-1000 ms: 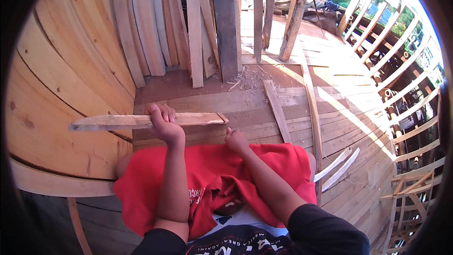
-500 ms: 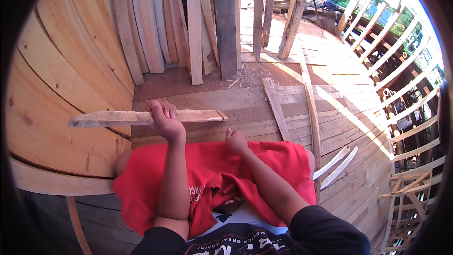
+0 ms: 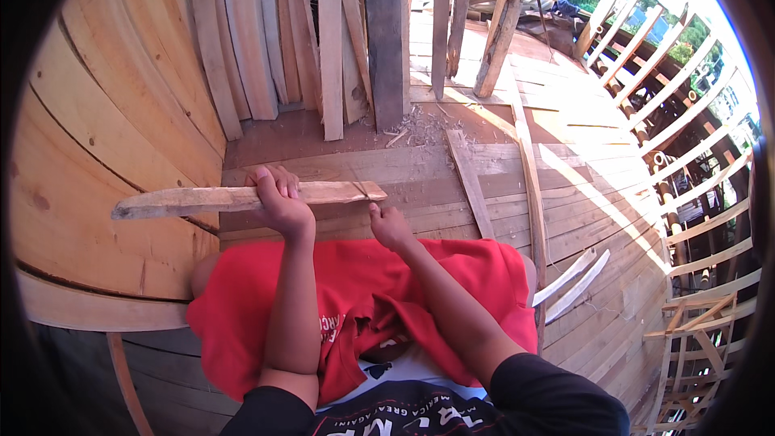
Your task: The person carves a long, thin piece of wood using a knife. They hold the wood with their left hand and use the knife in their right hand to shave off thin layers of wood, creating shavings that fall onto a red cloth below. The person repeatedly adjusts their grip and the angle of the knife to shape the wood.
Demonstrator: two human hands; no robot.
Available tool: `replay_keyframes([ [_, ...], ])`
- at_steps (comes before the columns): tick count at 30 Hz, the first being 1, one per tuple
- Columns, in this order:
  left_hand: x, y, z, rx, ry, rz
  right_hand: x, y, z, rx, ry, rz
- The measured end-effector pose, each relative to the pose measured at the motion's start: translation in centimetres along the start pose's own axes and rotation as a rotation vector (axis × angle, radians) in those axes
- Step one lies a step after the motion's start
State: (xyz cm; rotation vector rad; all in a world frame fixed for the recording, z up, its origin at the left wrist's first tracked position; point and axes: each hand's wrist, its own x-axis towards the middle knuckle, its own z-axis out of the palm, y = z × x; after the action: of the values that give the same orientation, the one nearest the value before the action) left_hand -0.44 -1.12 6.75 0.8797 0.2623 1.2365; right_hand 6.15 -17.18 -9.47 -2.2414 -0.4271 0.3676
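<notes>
My left hand is wrapped round the middle of a long, flat piece of wood, held level above my lap. One end of the wood is rounded and rough, near the plank wall; the other is squared, with a thin dark line, maybe cord, across it. Just below that squared end is my right hand, its fingers closed in a pinch with the thumb up. Whatever the fingers pinch is too small to make out. Red cloth covers my lap beneath both forearms.
Upright boards and a dark post stand ahead, wood shavings at their foot. To the left rises a curved plank wall. Loose strips lie on the plank floor; two pale curved pieces are at right, before open ribs.
My right hand has moved up and left, closer to the squared end of the wood. The left hand keeps its grip, and the wood has barely shifted.
</notes>
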Motion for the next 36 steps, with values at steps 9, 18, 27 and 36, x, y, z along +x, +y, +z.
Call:
replay_keyframes([
  [9,1.3,-0.4,-2.0,-0.045,-0.048,-0.04,-1.6,-3.6,-0.1,-0.046,0.032,-0.009],
  [18,-1.5,-0.1,0.6,-0.088,-0.178,0.049,-1.9,-4.4,-2.6,-0.025,-0.063,0.011],
  [27,-1.3,-0.3,0.6,-0.11,-0.088,0.01,-0.2,0.6,-1.3,0.036,-0.011,0.133],
  [36,-1.4,-0.5,0.4,-0.137,-0.07,-0.026,-0.1,3.0,0.6,-0.114,0.163,0.213],
])
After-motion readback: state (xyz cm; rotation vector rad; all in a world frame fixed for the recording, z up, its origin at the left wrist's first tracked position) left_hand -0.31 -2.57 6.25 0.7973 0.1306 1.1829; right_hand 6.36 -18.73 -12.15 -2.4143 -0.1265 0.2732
